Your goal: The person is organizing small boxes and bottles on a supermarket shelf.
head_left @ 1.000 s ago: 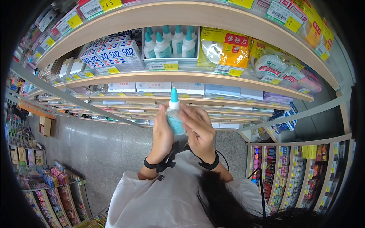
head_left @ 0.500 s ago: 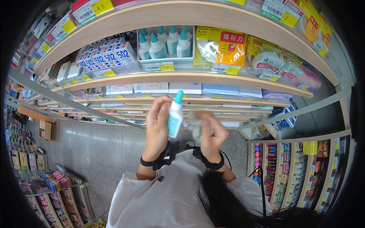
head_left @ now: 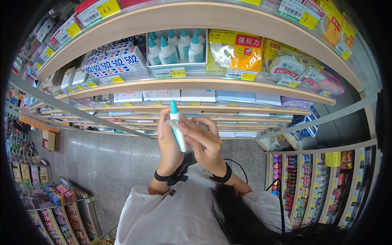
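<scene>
A white glue bottle [head_left: 180,141] with a teal pointed cap stands nearly upright in front of my chest. My left hand [head_left: 168,148] is wrapped round its left side. From the other side, my right hand [head_left: 207,143] presses a thin greyish crumpled cloth [head_left: 173,122] against the upper part of the bottle, just below the cap. Much of the cloth is hidden behind my right fingers. Both wrists wear black straps.
On the shelf ahead, similar glue bottles [head_left: 168,53] stand in a white tray [head_left: 178,65]. Boxes marked 502 [head_left: 116,61] are to their left, yellow packs [head_left: 236,51] to their right. Wooden shelf edges [head_left: 196,84] run across above my hands. A cardboard box [head_left: 50,141] sits at left.
My right hand has moved left, bringing the cloth from beside the bottle onto it. The bottle and my left hand have shifted slightly left, and the bottle has turned.
</scene>
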{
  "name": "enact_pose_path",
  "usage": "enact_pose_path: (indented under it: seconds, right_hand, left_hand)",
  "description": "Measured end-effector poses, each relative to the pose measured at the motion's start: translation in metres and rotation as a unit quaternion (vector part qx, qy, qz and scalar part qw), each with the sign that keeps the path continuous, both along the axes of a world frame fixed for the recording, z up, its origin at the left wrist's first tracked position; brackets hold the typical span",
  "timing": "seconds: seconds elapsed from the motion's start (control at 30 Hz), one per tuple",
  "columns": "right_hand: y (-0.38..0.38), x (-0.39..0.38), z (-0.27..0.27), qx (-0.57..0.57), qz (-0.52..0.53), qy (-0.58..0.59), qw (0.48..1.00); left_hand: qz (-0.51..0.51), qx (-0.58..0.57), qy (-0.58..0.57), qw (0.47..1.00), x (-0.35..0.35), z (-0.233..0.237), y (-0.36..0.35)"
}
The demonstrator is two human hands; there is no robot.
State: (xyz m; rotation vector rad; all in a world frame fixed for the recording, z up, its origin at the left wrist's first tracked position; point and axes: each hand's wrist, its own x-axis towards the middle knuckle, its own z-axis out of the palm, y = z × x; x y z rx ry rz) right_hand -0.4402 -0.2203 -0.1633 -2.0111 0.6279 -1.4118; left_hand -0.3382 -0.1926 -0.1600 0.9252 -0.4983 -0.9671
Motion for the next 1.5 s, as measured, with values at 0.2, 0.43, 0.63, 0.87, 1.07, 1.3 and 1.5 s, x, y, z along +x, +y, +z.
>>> enact_pose_path:
  seconds: [0.2,0.43,0.63,0.87,1.07,1.3,1.5]
  right_hand:
    - [0.012,0.003,-0.009,-0.06,0.004,0.013,0.998]
    - [0.013,-0.003,-0.009,-0.072,0.009,0.005,0.997]
    - [0.007,-0.02,-0.01,0.172,0.013,-0.112,0.979]
    - [-0.018,-0.009,0.031,0.02,-0.083,-0.107,0.991]
    - [-0.01,0.004,0.019,0.008,0.024,-0.063,0.998]
    - [0.005,-0.003,-0.001,0.072,0.132,-0.035,0.988]
    - [0.003,-0.004,0.002,0.141,0.186,-0.032,0.972]
  left_hand:
    - [0.027,-0.082,0.012,0.996,0.009,0.017,-0.006]
    - [0.022,-0.094,0.032,0.995,-0.004,0.028,-0.006]
    - [0.012,-0.11,0.002,0.994,0.006,0.016,-0.008]
    - [-0.051,-0.1,-0.046,0.993,-0.014,0.024,-0.001]
    - [0.066,-0.089,-0.176,0.978,-0.013,0.009,0.001]
    - [0.178,-0.155,-0.149,0.96,-0.004,0.015,-0.002]
    - [0.112,-0.187,-0.173,0.96,0.008,0.011,-0.004]
